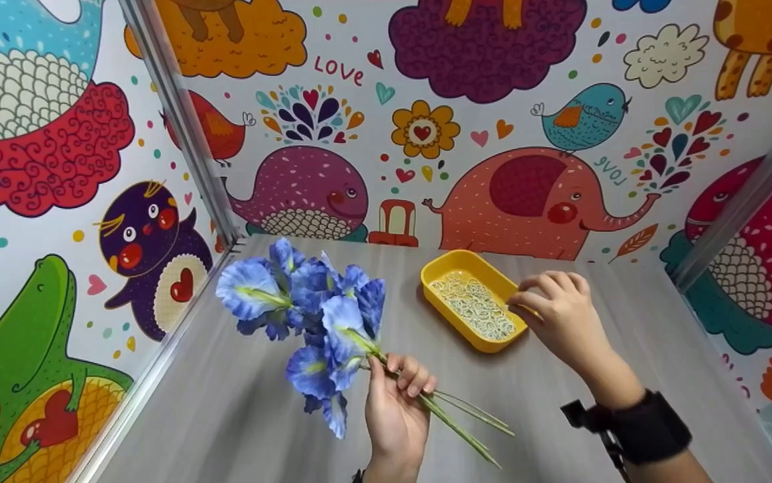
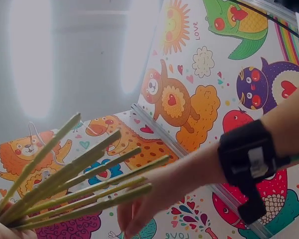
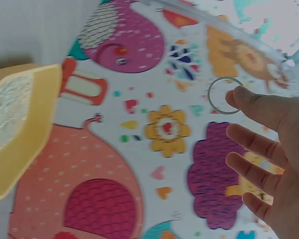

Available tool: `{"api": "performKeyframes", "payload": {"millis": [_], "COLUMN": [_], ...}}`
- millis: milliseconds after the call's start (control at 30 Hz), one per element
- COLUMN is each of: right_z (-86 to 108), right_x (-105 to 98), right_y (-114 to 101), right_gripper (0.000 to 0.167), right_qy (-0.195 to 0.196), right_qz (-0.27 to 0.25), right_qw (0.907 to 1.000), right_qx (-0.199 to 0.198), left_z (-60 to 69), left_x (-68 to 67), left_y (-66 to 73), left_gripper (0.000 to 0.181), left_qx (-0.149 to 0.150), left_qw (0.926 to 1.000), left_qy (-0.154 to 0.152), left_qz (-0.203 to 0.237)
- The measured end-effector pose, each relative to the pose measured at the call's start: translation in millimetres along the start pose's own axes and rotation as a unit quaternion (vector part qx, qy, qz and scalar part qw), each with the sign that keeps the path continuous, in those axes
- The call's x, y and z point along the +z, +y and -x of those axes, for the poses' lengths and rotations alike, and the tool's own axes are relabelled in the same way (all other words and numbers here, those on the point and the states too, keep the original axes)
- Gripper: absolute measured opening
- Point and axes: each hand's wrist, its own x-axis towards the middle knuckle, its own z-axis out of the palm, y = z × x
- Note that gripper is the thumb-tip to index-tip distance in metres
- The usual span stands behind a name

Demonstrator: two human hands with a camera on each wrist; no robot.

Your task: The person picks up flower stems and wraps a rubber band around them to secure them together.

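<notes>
Several blue artificial irises [image 1: 342, 322] form a bunch left of centre in the head view, heads up and to the left. My left hand [image 1: 396, 419] grips their green stems [image 1: 453, 422] just below the blooms. In the left wrist view the cut stem ends [image 2: 89, 169] fan out from the fingers. Over the right rim of a yellow tray [image 1: 436, 305], my right hand [image 1: 563, 315] is raised. Between its thumb and index finger it pinches a thin pale rubber band [image 3: 209, 97], seen as a loop in the right wrist view. Similar rubber bands [image 1: 476, 308] cover the tray's bottom.
The grey tabletop [image 1: 238, 416] lies beneath the tray and the flowers. Printed cartoon panels stand behind it and at both sides, joined by metal corner posts [image 1: 181, 114]. A black strap with a camera [image 1: 647, 429] sits on my right wrist.
</notes>
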Motion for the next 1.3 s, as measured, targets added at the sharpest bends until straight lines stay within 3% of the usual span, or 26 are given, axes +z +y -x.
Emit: {"api": "performKeyframes", "payload": {"millis": [167,400,567,733,967,1100,1300], "right_z": [5.9,15.6,28.6,48.8,66.2,69.2,69.4], "right_x": [-23.4,-58.8,-73.9,-76.1,-71.4,-66.2,-63.1], "right_y": [-24.1,-62.4,-86.4,-102.3,-113.5,-115.3,-119.2], "right_gripper": [0.038,0.038,0.037,0.033,0.019,0.015,0.019], "right_qy": [0.056,0.075,0.065,0.040,-0.026,-0.026,-0.012], "right_qz": [-0.011,-0.028,-0.085,-0.148,-0.183,-0.196,-0.219], "right_qw": [0.9982,0.9968,0.9942,0.9880,0.9825,0.9802,0.9757], "right_qx": [-0.019,-0.001,0.011,0.019,0.019,-0.001,0.009], "left_z": [0.4,-3.0,-4.9,-4.1,-2.4,-2.7,-3.6], "left_x": [0.2,4.5,4.1,0.9,-2.2,-2.1,0.0], "left_y": [-0.1,-2.7,-2.9,-3.9,-3.9,-3.9,-5.9], "left_gripper": [0.038,0.037,0.037,0.037,0.037,0.037,0.037], "left_qx": [-0.002,0.005,0.013,0.008,0.010,0.011,-0.001], "left_qw": [0.9998,0.9997,0.9993,0.9988,0.9984,0.9983,0.9975], "left_qy": [0.021,0.024,0.035,0.048,0.055,0.056,0.069], "left_qz": [0.000,-0.008,-0.005,-0.004,0.007,0.012,0.017]}}
